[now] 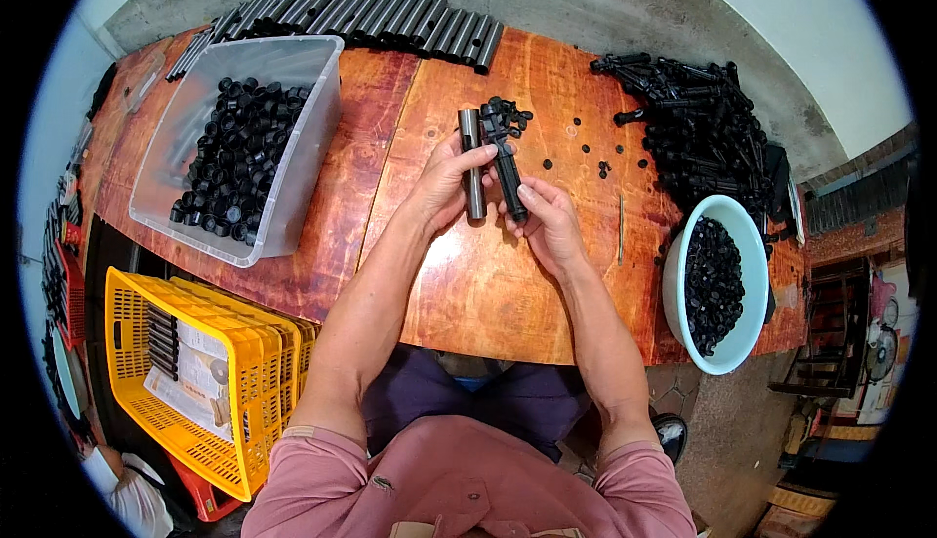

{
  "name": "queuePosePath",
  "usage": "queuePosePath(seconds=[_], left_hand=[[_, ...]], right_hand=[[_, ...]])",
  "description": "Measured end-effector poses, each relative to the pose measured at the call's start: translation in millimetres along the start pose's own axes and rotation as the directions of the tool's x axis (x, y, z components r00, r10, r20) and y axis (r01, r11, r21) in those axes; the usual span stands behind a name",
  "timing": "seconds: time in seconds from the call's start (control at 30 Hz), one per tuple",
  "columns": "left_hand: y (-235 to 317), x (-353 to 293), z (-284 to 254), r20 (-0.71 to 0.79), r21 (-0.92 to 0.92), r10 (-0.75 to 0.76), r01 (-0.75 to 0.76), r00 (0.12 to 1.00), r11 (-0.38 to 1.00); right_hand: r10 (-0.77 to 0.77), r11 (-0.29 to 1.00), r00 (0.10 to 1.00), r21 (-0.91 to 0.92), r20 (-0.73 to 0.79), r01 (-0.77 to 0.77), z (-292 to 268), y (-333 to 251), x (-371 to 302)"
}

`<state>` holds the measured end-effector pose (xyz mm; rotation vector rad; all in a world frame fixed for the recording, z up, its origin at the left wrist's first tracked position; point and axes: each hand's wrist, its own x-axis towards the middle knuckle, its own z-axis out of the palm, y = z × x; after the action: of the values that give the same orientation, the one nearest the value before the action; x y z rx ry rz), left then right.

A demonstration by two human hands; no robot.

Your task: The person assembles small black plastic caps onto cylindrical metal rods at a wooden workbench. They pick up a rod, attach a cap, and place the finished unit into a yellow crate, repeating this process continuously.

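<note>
My left hand (441, 185) is closed round a dark grey metal tube (470, 130), which stands nearly upright in the picture and has a hole near its far end. In my right hand (549, 224) is a slim black plastic cylinder (509, 185), gripped at its near end. The two pieces lie side by side, and my left thumb reaches across to the cylinder's far end. Just beyond them sits a small heap of black plastic parts (501, 115). Loose black caps (548, 163) are scattered to its right on the wooden table (478, 309).
A clear plastic bin (310, 162) of black caps stands at left; a row of metal tubes (371, 19) lies behind. Black plastic pieces (695, 133) are piled at right, near a light blue basin (752, 275) of small black parts. Yellow crates (239, 372) sit lower left.
</note>
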<state>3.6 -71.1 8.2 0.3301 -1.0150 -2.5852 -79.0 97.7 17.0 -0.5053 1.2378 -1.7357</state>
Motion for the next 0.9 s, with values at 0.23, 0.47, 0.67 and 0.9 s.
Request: queuePosePath(seconds=[0.23,0.47,0.67,0.9], left_hand=[[-1.5,1.0,-2.7,0.01,-0.014,0.014,-0.014,1.0,1.0],[2.7,-1.1,3.6,0.025,-0.056,0.007,-0.005,1.0,0.998],[4.6,-3.8,7.1,0.017,-0.072,0.011,-0.01,1.0,0.997],[3.1,1.9,1.1,0.03,-0.179,0.046,-0.04,0.998,0.983]], right_hand=[[0.011,1.0,1.0,0.02,0.021,-0.011,0.8,-0.7,0.2],[0.027,0.989,0.996,0.142,0.087,-0.04,-2.3,-0.4,0.6],[0.047,0.977,0.993,0.201,0.113,-0.069,3.2,-3.8,-2.0],[0.032,0.982,0.992,0.182,0.12,-0.054,-2.6,0.0,0.3]])
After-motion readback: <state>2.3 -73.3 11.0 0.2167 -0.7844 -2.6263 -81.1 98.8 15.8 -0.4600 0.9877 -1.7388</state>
